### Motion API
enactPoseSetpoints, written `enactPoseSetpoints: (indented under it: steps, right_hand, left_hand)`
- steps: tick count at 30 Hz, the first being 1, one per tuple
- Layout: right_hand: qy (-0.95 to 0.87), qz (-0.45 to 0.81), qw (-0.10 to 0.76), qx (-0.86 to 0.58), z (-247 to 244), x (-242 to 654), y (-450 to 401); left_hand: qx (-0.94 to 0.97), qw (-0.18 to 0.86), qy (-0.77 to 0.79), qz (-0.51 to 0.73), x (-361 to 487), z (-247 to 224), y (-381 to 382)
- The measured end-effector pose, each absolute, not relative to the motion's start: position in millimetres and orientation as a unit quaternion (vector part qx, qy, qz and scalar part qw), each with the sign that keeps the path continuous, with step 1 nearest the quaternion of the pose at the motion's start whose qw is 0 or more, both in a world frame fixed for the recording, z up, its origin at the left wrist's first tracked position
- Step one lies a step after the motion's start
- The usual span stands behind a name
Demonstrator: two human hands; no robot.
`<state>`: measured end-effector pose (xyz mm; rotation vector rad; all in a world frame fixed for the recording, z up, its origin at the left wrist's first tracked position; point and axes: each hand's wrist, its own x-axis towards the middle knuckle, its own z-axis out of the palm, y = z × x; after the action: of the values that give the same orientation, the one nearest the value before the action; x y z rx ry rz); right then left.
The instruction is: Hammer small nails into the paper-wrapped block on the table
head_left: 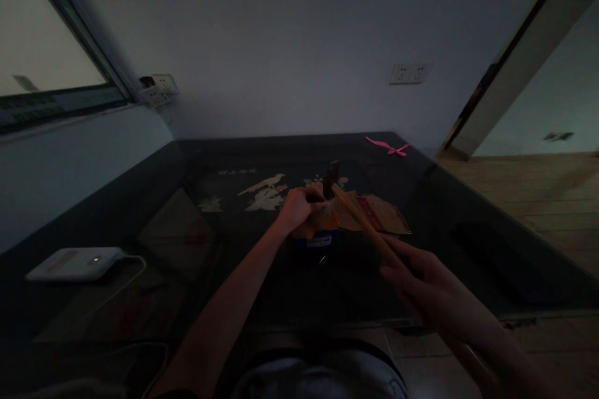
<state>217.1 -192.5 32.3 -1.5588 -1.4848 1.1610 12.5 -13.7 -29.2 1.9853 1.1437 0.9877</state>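
A hammer with a long wooden handle [362,219] and a dark metal head [331,178] slants across the middle of the table. My right hand [423,283] is wrapped round the handle. The head is at a crumpled brown paper-like piece [384,212] with a red stripe; whether they touch cannot be told. My left hand [301,206] is closed at the left end of that piece, its fingertips close to the hammer head. What they pinch is too dark to make out. Under the brown piece is a blue item [322,240] with a pale label.
The dark glossy table [210,287] has a bird-and-flower picture. A white power bank [77,264] with a cable lies left, a pink ribbon [390,148] at the back right, and a dark flat object [500,262] on the right. Wall sockets [410,73] are behind.
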Motion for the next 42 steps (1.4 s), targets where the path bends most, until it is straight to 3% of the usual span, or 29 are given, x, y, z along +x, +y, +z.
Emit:
enactPoseSetpoints:
  steps: [23, 29, 42]
  right_hand:
    - [-0.559, 0.487, 0.325, -0.588, 30.9, 216.9, -195.0]
    - [-0.555, 0.456, 0.357, -0.598, 33.3, 215.8, -195.8]
    - [-0.546, 0.520, 0.331, -0.567, 27.4, 216.3, -194.9]
  left_hand:
    - [0.758, 0.318, 0.425, 0.380, 12.0, -32.3, -12.0]
    - [0.764, 0.294, 0.436, 0.375, 12.9, -31.3, -11.8]
    - [0.769, 0.278, 0.430, 0.383, 10.9, -37.3, -10.1]
